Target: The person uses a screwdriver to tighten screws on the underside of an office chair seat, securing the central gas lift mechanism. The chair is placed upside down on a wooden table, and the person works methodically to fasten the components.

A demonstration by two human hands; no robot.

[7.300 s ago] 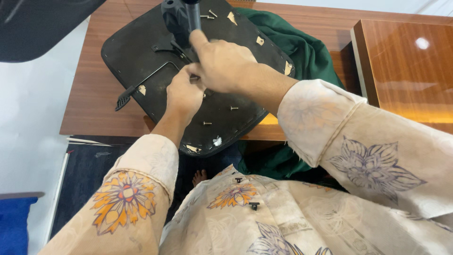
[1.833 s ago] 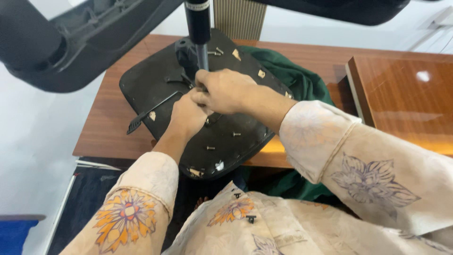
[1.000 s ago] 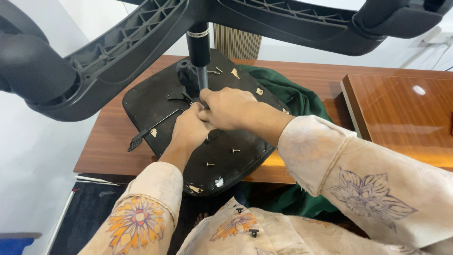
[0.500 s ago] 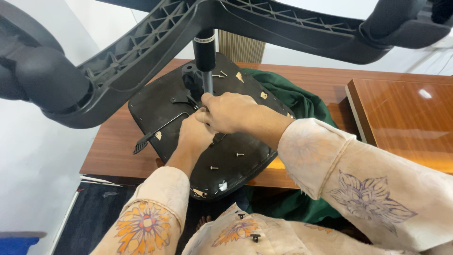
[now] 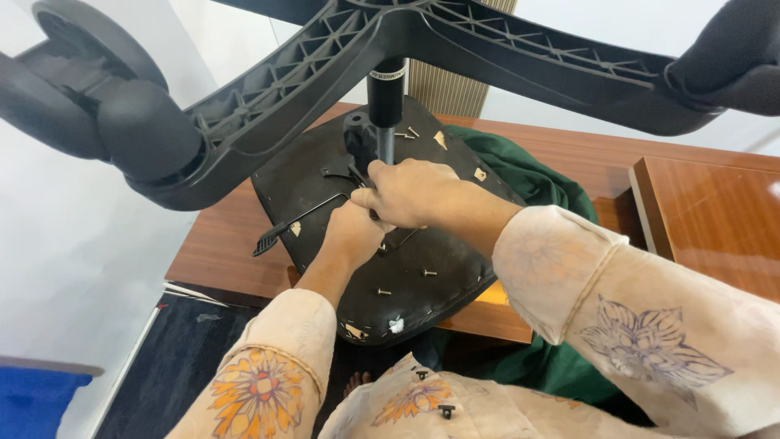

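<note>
Compared with half a second back, the view has tipped up a bit, so the chair's star base (image 5: 341, 57) fills more of the top of the frame and the big caster (image 5: 97, 110) now sits large at upper left; both hands haven't really shifted off their spot.

Upside-down black seat pan (image 5: 406, 284) lies in the middle of the frame on the brown wooden table (image 5: 219, 252), with a green cloth (image 5: 528, 175) bunched under its right side. Gas lift cylinder (image 5: 386, 106) stands up out of the seat mechanism to the base hub above.

Right hand (image 5: 414, 193) is curled tight right at the foot of the cylinder, fingers closed over something there, can't tell what exactly. Left hand (image 5: 353, 232) is just below and touching it, also fisted, and whatever it's gripping is hidden. A black lever (image 5: 292, 223) sticks out toward the left of the seat. A few loose screws (image 5: 406, 280) lie on the seat below the hands.
</note>
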